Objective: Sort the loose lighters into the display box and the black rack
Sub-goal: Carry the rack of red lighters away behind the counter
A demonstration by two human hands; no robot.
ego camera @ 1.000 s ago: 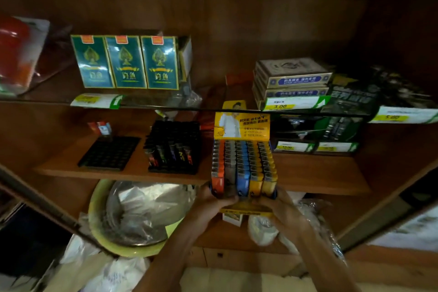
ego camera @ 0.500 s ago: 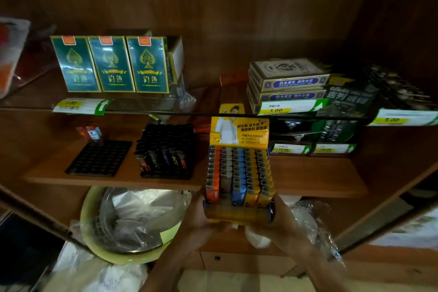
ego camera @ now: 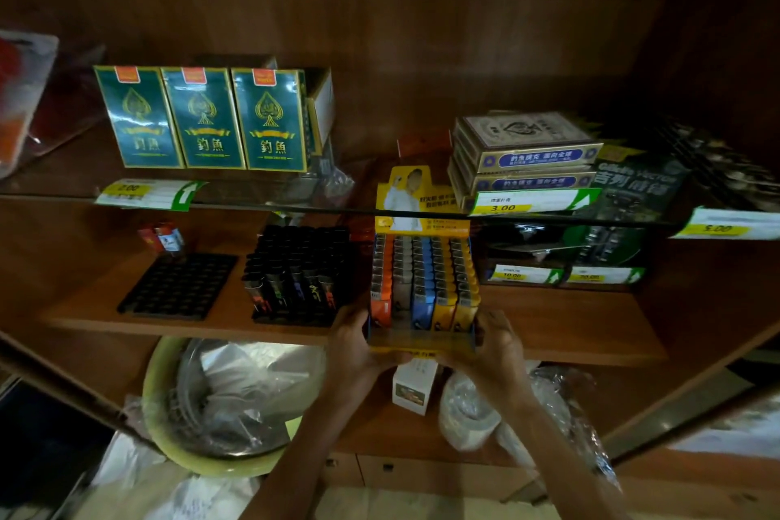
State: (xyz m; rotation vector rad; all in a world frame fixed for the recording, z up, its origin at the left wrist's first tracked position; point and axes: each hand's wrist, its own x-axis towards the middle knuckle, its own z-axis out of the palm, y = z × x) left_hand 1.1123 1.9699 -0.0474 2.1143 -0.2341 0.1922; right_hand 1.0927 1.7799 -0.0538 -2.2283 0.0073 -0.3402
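Both hands are clamped on the display box (ego camera: 423, 287) at its near corners, the left hand (ego camera: 358, 344) on the left side and the right hand (ego camera: 499, 348) on the right, fingers curled under its front lip. The box sits at the front edge of the wooden shelf (ego camera: 570, 321), its rows of lighters running straight away from the person. Whether its base rests fully on the shelf is hard to tell in this dim view. The black rack (ego camera: 301, 272) stands just beside it, on the left hand's side. The loose lighters (ego camera: 162, 236) lie well apart, behind an empty black tray (ego camera: 179, 286), so the left hand has the shorter reach.
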